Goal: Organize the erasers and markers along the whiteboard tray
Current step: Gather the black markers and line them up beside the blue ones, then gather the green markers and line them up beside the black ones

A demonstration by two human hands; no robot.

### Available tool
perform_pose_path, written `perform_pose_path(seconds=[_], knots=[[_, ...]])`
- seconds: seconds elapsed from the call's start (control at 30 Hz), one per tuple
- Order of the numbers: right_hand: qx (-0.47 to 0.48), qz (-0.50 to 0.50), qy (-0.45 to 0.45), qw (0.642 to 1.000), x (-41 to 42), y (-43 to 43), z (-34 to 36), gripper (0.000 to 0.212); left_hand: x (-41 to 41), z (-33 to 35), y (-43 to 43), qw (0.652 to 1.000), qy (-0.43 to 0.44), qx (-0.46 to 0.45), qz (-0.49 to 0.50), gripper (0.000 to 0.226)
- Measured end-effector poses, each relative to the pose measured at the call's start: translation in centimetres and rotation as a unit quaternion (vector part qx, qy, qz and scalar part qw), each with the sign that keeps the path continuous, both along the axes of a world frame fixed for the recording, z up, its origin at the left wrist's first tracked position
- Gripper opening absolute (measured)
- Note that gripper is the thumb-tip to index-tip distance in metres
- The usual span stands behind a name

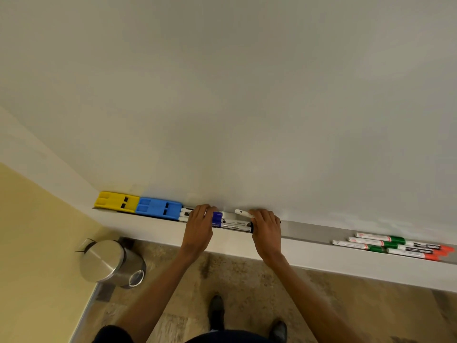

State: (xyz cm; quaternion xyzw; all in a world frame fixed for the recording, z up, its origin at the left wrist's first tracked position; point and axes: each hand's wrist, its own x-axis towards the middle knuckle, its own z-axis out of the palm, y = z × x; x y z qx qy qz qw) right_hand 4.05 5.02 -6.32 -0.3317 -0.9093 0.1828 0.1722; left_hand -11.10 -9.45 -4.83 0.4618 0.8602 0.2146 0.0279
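Left hand (199,225) and right hand (265,227): fingers curled over either end of a bundle of blue-capped markers (228,222) in the whiteboard tray (304,232). Left of left hand: blue eraser (159,208), touching; then yellow eraser (116,200). Well right of right hand: green and orange markers (395,245).

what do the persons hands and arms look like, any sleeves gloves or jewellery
Both forearms are bare up to where they leave the picture, with no sleeves showing. The left hand and right hand wear no gloves, and no rings, watch or bracelets can be seen. Fingers are short-nailed as far as the view shows.
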Motion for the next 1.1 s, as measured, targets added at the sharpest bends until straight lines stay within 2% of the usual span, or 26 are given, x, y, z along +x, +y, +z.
perform_pose_path(seconds=[0.23, 0.47, 0.63, 0.87, 1.1], knots=[[0.015, 0.003, -0.016, 1.000, -2.4, -1.8, -0.7, 0.047, -1.5, -0.6, -2.6, 0.999, 0.010, -0.011, 0.038, 0.041], [0.033, -0.011, -0.030, 0.999, -2.9, -2.7, -1.6, 0.043, -2.2, -1.5, -3.5, 1.000, 0.014, 0.015, 0.019, 0.035], [0.032, -0.023, -0.030, 0.999, -3.0, -3.2, -1.9, 0.046, -2.4, -2.1, -3.1, 1.000, -0.017, 0.024, 0.006, 0.033], [0.033, -0.020, -0.020, 0.999, -2.4, -3.0, -1.8, 0.042, -1.7, -2.3, -1.5, 0.999, -0.019, 0.033, -0.025, 0.032], [0.036, -0.089, -0.008, 0.995, 1.1, -1.3, -0.7, 0.027, 1.2, -2.0, 2.8, 0.994, -0.023, 0.057, -0.090, 0.032]])
